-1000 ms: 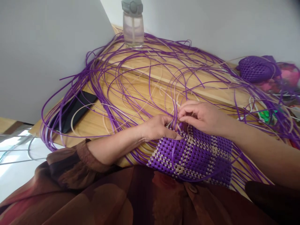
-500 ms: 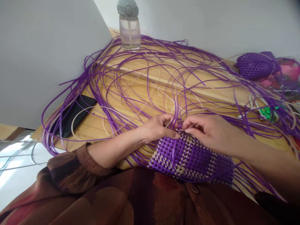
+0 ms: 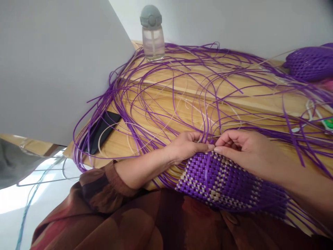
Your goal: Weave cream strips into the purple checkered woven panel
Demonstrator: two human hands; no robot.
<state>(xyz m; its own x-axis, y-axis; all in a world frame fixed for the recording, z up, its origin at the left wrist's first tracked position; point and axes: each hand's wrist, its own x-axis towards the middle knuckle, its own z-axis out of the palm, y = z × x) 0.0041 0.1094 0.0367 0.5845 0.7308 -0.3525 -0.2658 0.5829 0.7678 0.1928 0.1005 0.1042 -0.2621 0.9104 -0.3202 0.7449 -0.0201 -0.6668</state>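
A purple and cream woven panel (image 3: 223,182) lies at the near edge of the wooden table (image 3: 161,114), partly over my lap. My left hand (image 3: 188,146) rests on the panel's upper left edge, fingers closed around purple strips (image 3: 205,118) that rise from the weave. My right hand (image 3: 244,147) sits just to the right, thumb and fingers pinched together at the same edge, touching the left hand's fingertips. What the pinch holds looks like a purple strip. Many long loose purple and cream strips fan out across the table.
A clear water bottle (image 3: 153,34) with a grey lid stands at the far edge by the wall. A black phone (image 3: 100,132) lies at the table's left corner under strips. A purple woven basket (image 3: 309,62) sits at the far right, with green and white items (image 3: 325,123) below it.
My right hand has dropped from above the panel's edge to press against it, meeting the left thumb. The view has shifted left, so everything sits further right in frame.
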